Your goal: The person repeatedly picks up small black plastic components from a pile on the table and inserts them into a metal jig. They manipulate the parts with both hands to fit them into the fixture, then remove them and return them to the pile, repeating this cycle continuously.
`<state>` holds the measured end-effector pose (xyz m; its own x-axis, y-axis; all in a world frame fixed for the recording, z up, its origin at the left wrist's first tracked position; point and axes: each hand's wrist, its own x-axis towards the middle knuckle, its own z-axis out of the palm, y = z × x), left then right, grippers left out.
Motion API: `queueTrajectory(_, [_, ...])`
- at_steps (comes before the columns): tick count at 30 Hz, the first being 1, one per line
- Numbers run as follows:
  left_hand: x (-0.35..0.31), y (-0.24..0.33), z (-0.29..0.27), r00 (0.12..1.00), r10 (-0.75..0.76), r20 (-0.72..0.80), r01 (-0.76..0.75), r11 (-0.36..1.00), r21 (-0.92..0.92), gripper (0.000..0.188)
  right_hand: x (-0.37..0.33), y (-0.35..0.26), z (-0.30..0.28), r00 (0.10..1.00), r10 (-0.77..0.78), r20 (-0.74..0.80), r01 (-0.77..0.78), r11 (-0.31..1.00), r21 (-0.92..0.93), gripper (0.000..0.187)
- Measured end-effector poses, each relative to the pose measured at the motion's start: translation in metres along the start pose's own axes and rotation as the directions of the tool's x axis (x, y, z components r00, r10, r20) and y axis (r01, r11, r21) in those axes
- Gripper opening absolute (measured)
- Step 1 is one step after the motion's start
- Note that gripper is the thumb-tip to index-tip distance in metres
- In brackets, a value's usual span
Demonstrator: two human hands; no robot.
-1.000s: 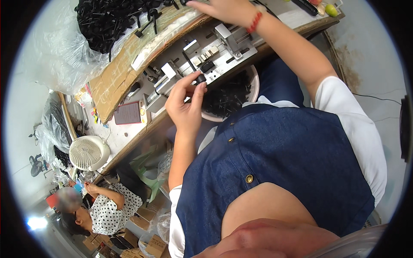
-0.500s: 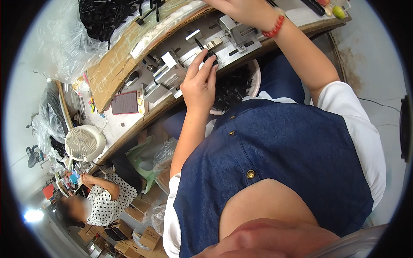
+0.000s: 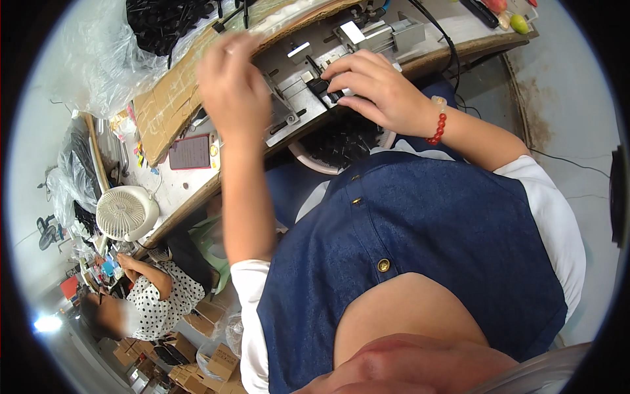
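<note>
A black plastic part with a slender stem [image 3: 320, 86] is being supported on a silver metal fixture with a smooth plate and squared blocks [image 3: 303, 98], near the plate's front edge. The part is being partly covered by the right hand [image 3: 371, 88], whose fingers are bending over it from the right. Thumb and forefinger are being kept apart at their tips; whether the part is being pinched cannot be told. A bracelet of round, glossy red beads [image 3: 438, 128] is being worn on the right wrist.

The left hand [image 3: 235, 92] is being shown blurred, its fingers curled, in front of the end of a creased brown cardboard sheet [image 3: 164, 111]; whether anything is being gripped cannot be told. Beneath the fixture, loose black pieces are being contained in a round, pale-rimmed basket [image 3: 303, 159]. Beyond the cardboard, a tangled heap of black stemmed parts [image 3: 161, 26] is being bordered by crinkled, clear plastic film [image 3: 92, 65].

Farther left, a flat, rectangular handset with a dark screen [image 3: 189, 152] and a round white fan with a ribbed grille [image 3: 126, 213] are being supported by a pale-topped workbench [image 3: 177, 187]. A white, black-dotted top [image 3: 154, 305] is being worn by a co-worker.
</note>
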<state>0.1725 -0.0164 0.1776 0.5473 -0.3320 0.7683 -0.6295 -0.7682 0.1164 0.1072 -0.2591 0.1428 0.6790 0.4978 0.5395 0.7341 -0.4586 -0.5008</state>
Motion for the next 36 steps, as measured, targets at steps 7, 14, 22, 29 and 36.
queueTrajectory(7, [0.060,-0.090,0.000,0.888,0.017,0.460,0.033,0.994,-0.100,0.022,-0.004,0.014,0.032,0.995,-0.080,0.054,0.094,0.923,-0.373,0.018])
queueTrajectory(14, [0.058,-0.080,-0.011,0.769,-0.393,0.505,0.609,0.692,-0.388,0.023,0.001,0.019,0.028,0.990,-0.113,0.090,0.139,0.917,-0.374,0.020])
queueTrajectory(22, [-0.006,0.012,-0.021,0.752,-0.631,0.189,0.557,0.456,-0.694,0.020,0.127,0.081,-0.021,0.961,-0.063,-0.269,-0.061,0.901,-0.429,0.019])
queueTrajectory(29, [-0.083,0.066,0.014,0.920,-0.330,0.212,0.391,0.814,-0.429,0.025,0.184,0.117,-0.013,0.984,0.162,-0.075,-0.167,0.685,-0.709,0.028])
queueTrajectory(36, [-0.096,0.060,0.039,0.936,-0.289,0.202,0.342,0.884,-0.319,0.023,0.176,0.103,-0.023,0.983,0.117,-0.143,-0.181,0.760,-0.624,0.024])
